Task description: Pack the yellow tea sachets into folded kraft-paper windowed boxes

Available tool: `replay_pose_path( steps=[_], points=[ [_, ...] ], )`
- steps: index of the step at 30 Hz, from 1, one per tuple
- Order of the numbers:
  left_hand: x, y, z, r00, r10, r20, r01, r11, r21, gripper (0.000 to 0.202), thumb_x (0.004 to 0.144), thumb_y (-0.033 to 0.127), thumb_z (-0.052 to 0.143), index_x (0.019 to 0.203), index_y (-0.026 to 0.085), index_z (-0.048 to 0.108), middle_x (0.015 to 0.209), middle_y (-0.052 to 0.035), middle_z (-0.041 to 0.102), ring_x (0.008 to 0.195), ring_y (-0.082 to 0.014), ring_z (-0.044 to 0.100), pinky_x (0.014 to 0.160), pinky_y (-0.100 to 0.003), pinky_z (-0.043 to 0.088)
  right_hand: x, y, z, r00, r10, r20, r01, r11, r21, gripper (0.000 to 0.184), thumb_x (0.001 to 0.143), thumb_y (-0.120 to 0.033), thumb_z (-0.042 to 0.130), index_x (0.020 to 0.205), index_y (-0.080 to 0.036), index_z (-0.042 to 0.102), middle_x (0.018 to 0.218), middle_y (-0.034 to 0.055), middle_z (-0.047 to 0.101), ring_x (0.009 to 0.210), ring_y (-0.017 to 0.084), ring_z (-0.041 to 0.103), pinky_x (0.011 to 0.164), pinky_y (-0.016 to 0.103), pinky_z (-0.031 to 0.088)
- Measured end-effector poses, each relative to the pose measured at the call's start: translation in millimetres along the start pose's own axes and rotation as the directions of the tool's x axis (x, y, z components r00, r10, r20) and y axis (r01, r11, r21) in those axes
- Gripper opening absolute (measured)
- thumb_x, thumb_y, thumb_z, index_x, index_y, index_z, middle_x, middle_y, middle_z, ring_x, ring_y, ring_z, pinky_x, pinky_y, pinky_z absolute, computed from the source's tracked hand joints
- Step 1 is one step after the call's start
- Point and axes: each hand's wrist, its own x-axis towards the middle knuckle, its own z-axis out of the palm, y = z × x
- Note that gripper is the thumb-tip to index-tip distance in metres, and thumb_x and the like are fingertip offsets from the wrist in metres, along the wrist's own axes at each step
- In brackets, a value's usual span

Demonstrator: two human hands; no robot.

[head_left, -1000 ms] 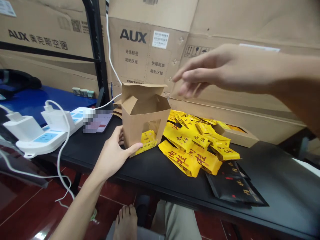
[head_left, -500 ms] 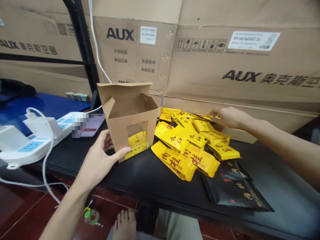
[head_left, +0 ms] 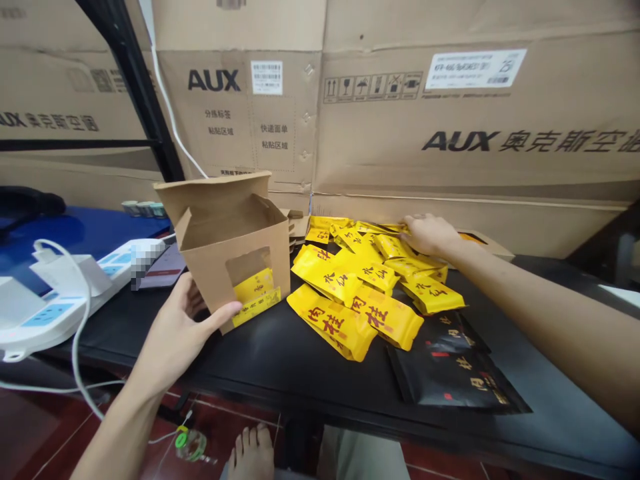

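"White power strip at far left, a phone by its far end. Next item along?"

"Left hand: grasping the box low on its left side, thumb across the front. The box stands on the bench, flap raised, top open. Yellow wrapping shows low in its window."

"To the right of the box?"

"Yellow packets, in a loose, overlapping pile just beside it."

"Right hand?"

"Down at the rear edge of the pile, fingers bent over the packets there. Whether it grips one, I cannot tell; the fingertips are not clear enough."

"Changes on record?"

"One second ago that hand was in the air above the pile; it has since come down to it. The left hand has kept its hold on the box. In my judgement, attention has shifted to the packets, with the box steadied and open meanwhile."

"Remaining items?"

"Black pouches, lying flat on the near side, then an open carton behind the forearm."
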Motion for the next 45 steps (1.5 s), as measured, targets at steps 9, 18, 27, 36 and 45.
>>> replay_pose_path(
  steps=[9,18,27,36,45],
  points=[
    [0.1,-1.7,-0.6,1.000,-0.003,-0.008,0.003,1.000,0.023,0.062,0.072,0.049,0.090,0.122,0.031,0.060,0.142,-0.0085,0.072,0.134,-0.0385,0.067,0.117,-0.059,0.055,-4.7,2.7,-0.8,0.992,0.064,-0.106,-0.058,0.997,0.059,0.045,0.102,-0.034,0.041,0.125,-0.007,0.068,0.131,0.0281,0.070,0.131,0.040,0.061,0.105,0.051,0.050],
    [0.6,-3.4,-1.3,1.000,-0.001,-0.002,0.001,1.000,0.008,0.060,0.075,0.048,0.089,0.123,0.031,0.059,0.146,-0.0096,0.069,0.137,-0.0401,0.065,0.119,-0.062,0.053,-61.2,-1.7,-20.1,0.887,0.316,-0.336,0.017,0.705,0.709,0.073,0.085,-0.032,0.064,0.152,-0.019,0.038,0.139,0.0210,0.067,0.088,0.024,0.076,0.086,0.039,0.062],
    [0.3,-0.6,1.2,1.000,0.008,0.000,-0.008,1.000,-0.019,0.065,0.074,0.045,0.090,0.128,0.030,0.058,0.150,-0.0089,0.067,0.141,-0.0367,0.062,0.122,-0.058,0.050,-120.3,-29.1,-20.6,0.720,0.408,-0.561,0.212,0.640,0.738,0.037,0.088,-0.042,0.062,0.120,-0.024,0.056,0.129,0.0140,0.073,0.089,0.025,0.079,0.080,0.041,0.066],
    [-0.3,3.2,2.4,1.000,0.016,0.018,-0.015,0.999,-0.033,0.066,0.073,0.045,0.090,0.128,0.027,0.058,0.149,-0.0113,0.067,0.138,-0.0359,0.064,0.122,-0.058,0.049,-121.5,-33.5,-8.7,0.723,0.354,-0.594,0.418,0.461,0.783,0.036,0.090,-0.041,0.067,0.121,-0.024,0.059,0.125,0.0105,0.074,0.113,0.026,0.076,0.094,0.044,0.064],
    [0.0,5.1,3.0,1.000,0.014,0.024,-0.013,1.000,-0.028,0.069,0.071,0.045,0.090,0.128,0.024,0.058,0.146,-0.0116,0.068,0.134,-0.0340,0.066,0.120,-0.056,0.050,-122.1,-36.7,-14.3,0.659,0.215,-0.721,0.498,0.593,0.632,0.005,0.083,-0.029,0.064,0.085,-0.025,0.067,0.114,0.0109,0.070,0.111,0.024,0.070,0.100,0.045,0.060]
  ],
)
